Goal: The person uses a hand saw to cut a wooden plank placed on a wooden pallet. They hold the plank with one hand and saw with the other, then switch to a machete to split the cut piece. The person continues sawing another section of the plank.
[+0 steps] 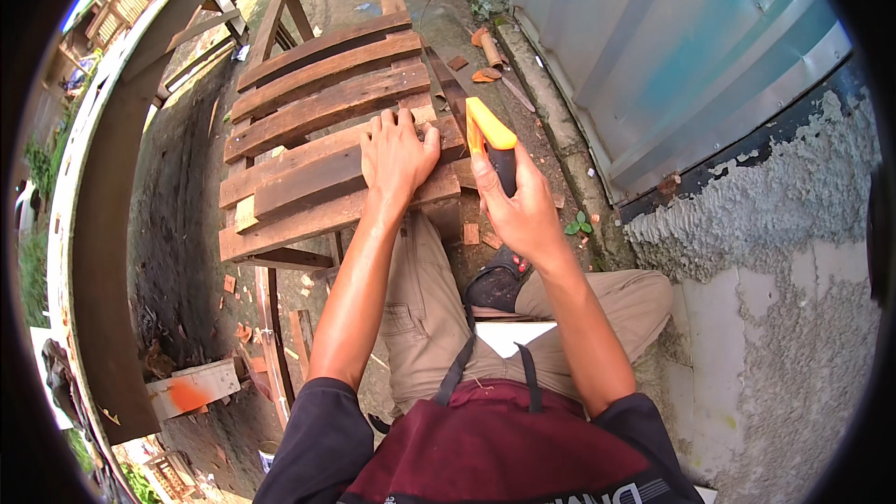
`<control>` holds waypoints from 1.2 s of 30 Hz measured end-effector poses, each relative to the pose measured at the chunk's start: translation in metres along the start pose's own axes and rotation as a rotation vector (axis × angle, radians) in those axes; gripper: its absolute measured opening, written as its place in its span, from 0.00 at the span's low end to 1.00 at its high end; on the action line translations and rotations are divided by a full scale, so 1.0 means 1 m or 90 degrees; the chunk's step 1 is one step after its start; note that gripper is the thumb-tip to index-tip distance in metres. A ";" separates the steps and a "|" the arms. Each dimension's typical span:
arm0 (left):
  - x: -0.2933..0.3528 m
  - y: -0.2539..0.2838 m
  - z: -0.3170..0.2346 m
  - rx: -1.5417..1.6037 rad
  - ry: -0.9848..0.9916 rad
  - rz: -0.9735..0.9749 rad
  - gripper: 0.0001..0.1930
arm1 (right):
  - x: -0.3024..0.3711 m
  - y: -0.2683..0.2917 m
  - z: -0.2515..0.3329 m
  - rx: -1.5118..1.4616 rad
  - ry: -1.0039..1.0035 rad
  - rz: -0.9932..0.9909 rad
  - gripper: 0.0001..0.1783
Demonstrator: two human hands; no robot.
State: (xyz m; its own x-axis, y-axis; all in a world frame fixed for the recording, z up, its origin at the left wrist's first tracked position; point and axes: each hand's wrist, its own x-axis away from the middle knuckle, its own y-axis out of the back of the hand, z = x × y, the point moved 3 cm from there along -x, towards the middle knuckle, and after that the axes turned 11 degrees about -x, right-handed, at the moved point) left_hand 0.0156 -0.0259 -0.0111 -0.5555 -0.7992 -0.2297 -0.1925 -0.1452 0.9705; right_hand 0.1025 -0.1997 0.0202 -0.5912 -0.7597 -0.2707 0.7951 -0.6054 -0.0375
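Observation:
In my right hand [523, 201] is a handsaw [492, 126], my fingers wrapped around its yellow and black handle. Its dark blade points away from me along the right ends of the slats. My left hand [399, 157] bears down on a wooden plank [313, 182] on the slatted wooden stand [327, 93], fingers bent over the plank and thumb to the right. Whether the blade's teeth touch the wood is hard to see. A small pale wood block [245, 214] sits near the left end of the slats.
A corrugated metal sheet [672, 56] and a rough plastered wall [747, 196] stand close on the right. A long wooden frame [103, 224] runs along the left. Wood offcuts [471, 233] litter the ground beside my sandalled foot [497, 285]. An orange-marked board [196, 390] lies lower left.

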 end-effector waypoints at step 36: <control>-0.027 -0.010 0.006 0.057 0.060 0.170 0.33 | -0.040 -0.016 0.005 0.057 -0.113 -0.053 0.18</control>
State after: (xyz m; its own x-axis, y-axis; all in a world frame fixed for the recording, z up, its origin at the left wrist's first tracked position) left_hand 0.0280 0.0007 -0.0146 -0.5189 -0.8536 0.0453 -0.1229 0.1269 0.9843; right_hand 0.1130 -0.1605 0.0366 -0.6756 -0.7311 -0.0956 0.7317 -0.6807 0.0344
